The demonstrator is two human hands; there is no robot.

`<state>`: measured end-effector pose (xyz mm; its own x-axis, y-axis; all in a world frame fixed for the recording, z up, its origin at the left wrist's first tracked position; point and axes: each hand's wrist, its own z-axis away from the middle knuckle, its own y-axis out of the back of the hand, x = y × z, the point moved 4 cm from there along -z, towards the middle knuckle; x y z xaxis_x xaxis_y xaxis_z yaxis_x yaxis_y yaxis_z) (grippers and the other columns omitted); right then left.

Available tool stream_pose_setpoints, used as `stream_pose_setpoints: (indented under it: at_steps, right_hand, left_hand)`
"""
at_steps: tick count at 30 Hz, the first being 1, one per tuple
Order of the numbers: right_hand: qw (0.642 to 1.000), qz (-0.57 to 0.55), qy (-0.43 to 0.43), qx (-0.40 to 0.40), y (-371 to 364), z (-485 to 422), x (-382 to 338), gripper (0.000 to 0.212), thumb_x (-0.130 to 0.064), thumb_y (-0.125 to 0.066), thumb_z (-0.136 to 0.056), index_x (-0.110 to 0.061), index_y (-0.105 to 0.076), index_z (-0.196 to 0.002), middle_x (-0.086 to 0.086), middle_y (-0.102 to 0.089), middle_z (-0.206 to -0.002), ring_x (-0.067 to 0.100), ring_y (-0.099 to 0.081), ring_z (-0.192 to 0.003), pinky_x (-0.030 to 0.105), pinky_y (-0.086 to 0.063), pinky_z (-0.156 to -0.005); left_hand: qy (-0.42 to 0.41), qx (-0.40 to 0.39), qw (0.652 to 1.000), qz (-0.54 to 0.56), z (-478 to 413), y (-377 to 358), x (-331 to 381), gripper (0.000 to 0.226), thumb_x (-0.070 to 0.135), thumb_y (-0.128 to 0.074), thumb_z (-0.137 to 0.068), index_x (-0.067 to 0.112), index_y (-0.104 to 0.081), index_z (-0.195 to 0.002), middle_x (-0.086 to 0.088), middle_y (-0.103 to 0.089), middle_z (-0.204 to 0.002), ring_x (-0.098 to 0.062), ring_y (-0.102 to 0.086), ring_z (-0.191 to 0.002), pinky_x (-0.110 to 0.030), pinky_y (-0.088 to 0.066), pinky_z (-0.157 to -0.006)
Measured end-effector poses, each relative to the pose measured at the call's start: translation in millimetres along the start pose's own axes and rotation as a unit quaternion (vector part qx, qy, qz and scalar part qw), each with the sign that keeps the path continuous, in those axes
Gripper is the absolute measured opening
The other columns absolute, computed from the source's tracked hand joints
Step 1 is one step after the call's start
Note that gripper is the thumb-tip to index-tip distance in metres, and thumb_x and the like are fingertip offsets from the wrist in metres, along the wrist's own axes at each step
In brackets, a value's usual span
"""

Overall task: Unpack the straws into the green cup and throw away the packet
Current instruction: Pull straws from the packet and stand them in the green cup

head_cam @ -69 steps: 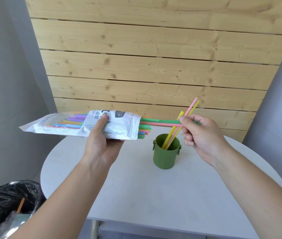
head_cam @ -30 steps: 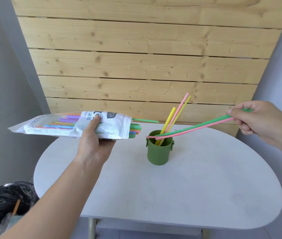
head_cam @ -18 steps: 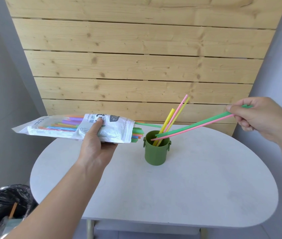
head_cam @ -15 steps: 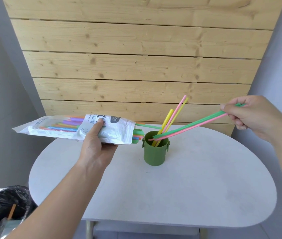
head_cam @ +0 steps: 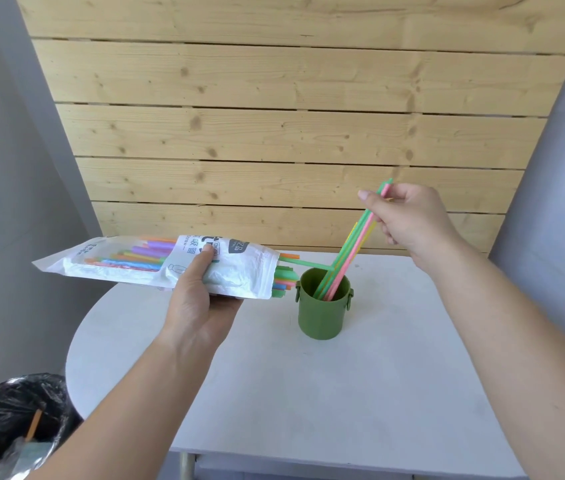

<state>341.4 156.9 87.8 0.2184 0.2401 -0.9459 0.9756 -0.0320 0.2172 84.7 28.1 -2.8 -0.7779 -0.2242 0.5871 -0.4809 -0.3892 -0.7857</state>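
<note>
The green cup (head_cam: 321, 318) stands on the white table (head_cam: 343, 393), slightly left of its middle. My right hand (head_cam: 409, 216) is above and right of it, pinching the tops of a green and a pink straw (head_cam: 350, 252) whose lower ends are inside the cup, alongside yellow straws. My left hand (head_cam: 201, 303) holds the white straw packet (head_cam: 156, 268) level, its open mouth just left of the cup's rim. Several coloured straws poke out of the mouth; one green and one orange straw reach towards the cup.
A bin lined with a black bag (head_cam: 7, 420) sits on the floor at lower left, below the table edge. A wooden slat wall (head_cam: 291, 133) rises right behind the table, with grey walls on both sides.
My right hand swung in from the far right and tipped the green and pink straws up, so their lower ends now sit in the cup. The packet stayed level in my left hand.
</note>
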Motion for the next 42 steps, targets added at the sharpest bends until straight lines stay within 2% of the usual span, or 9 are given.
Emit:
stream_pose_setpoints:
  at_steps: [6,14,18,22,25,27,32,38,42]
  right_hand:
    - [1.000,0.025,-0.004,0.006,-33.1,-8.8,11.4,0.045,-0.036,-0.074,-0.087,-0.017,-0.062,-0.126,0.007,-0.075,-0.096,-0.001,-0.060,-0.046,0.022,-0.048,-0.045]
    - [0.995,0.080,0.015,0.051,-32.5,-2.9,7.6,0.026,-0.046,-0.064,-0.084,-0.021,-0.067,-0.090,0.004,-0.072,-0.084,0.015,-0.059,-0.058,0.029,-0.047,-0.057]
    - [0.992,0.119,0.027,-0.007,-42.4,27.2,-2.4,0.069,-0.063,-0.043,-0.084,0.004,-0.060,-0.086,0.006,-0.056,-0.060,0.016,-0.050,-0.046,0.034,-0.043,-0.060]
    - [0.976,0.178,0.019,-0.125,-62.7,67.8,-2.4,0.090,-0.081,-0.028,-0.079,0.001,-0.060,-0.097,0.003,-0.052,-0.065,0.015,-0.052,-0.051,0.035,-0.045,-0.062]
    - [0.964,0.209,0.008,-0.162,-70.4,83.8,1.8,0.069,-0.080,-0.030,-0.083,-0.020,-0.064,-0.089,-0.003,-0.059,-0.066,0.020,-0.061,-0.059,0.037,-0.051,-0.063]
    - [0.966,0.187,-0.023,-0.176,-72.7,88.8,6.0,0.054,-0.075,-0.033,-0.088,-0.029,-0.060,-0.087,-0.002,-0.062,-0.062,0.017,-0.059,-0.046,0.028,-0.046,-0.046]
    - [0.974,-0.011,-0.138,-0.179,-84.6,95.4,15.9,0.044,-0.056,-0.047,-0.097,-0.018,-0.059,-0.079,-0.004,-0.054,-0.047,0.014,-0.041,-0.033,0.017,-0.027,-0.036]
    - [0.992,-0.012,-0.064,-0.105,-88.7,94.5,17.9,0.023,-0.035,-0.061,-0.096,-0.015,-0.065,-0.085,-0.005,-0.060,-0.045,0.005,-0.043,-0.033,0.015,-0.031,-0.037]
    - [0.995,0.009,-0.020,-0.095,-82.5,91.2,13.4,0.021,-0.032,-0.063,-0.095,-0.016,-0.068,-0.083,-0.007,-0.060,-0.047,0.006,-0.046,-0.038,0.022,-0.035,-0.045]
  left_hand:
    - [-0.007,0.004,1.000,0.001,-3.7,6.9,6.4,0.028,0.015,-0.068,-0.098,0.013,-0.066,-0.126,-0.008,-0.081,-0.107,-0.026,-0.078,-0.104,-0.050,-0.063,-0.088]
    - [-0.007,-0.002,1.000,0.004,-2.5,5.2,8.0,0.026,0.015,-0.067,-0.099,0.013,-0.066,-0.125,-0.006,-0.081,-0.104,-0.025,-0.079,-0.100,-0.046,-0.064,-0.083]
    - [-0.009,-0.015,1.000,0.010,0.5,0.4,9.3,0.034,0.016,-0.066,-0.100,0.011,-0.063,-0.133,-0.009,-0.078,-0.119,-0.027,-0.075,-0.112,-0.052,-0.059,-0.097]
    - [-0.009,-0.029,0.999,0.010,3.5,-6.3,7.4,0.028,0.016,-0.065,-0.100,0.011,-0.064,-0.128,-0.011,-0.078,-0.118,-0.030,-0.074,-0.115,-0.053,-0.059,-0.096]
    - [-0.006,-0.036,0.999,0.003,5.8,-11.2,4.5,0.026,0.017,-0.064,-0.101,0.011,-0.065,-0.126,-0.011,-0.078,-0.113,-0.031,-0.074,-0.114,-0.051,-0.061,-0.092]
    - [-0.009,-0.039,0.999,-0.004,7.4,-12.9,4.2,0.025,0.017,-0.064,-0.101,0.011,-0.065,-0.125,-0.010,-0.078,-0.111,-0.030,-0.074,-0.113,-0.049,-0.062,-0.090]
    - [-0.036,-0.055,0.997,-0.040,9.4,-16.4,10.3,0.020,0.015,-0.066,-0.099,0.011,-0.066,-0.118,-0.009,-0.074,-0.110,-0.027,-0.074,-0.104,-0.046,-0.062,-0.093]
    - [-0.061,-0.051,0.996,-0.049,9.1,-19.5,15.6,0.026,0.014,-0.070,-0.096,0.011,-0.066,-0.122,-0.008,-0.075,-0.108,-0.026,-0.075,-0.103,-0.049,-0.061,-0.094]
    - [-0.041,-0.042,0.998,-0.027,8.6,-16.8,16.4,0.020,0.014,-0.067,-0.098,0.011,-0.068,-0.119,-0.008,-0.076,-0.108,-0.026,-0.076,-0.102,-0.046,-0.063,-0.089]
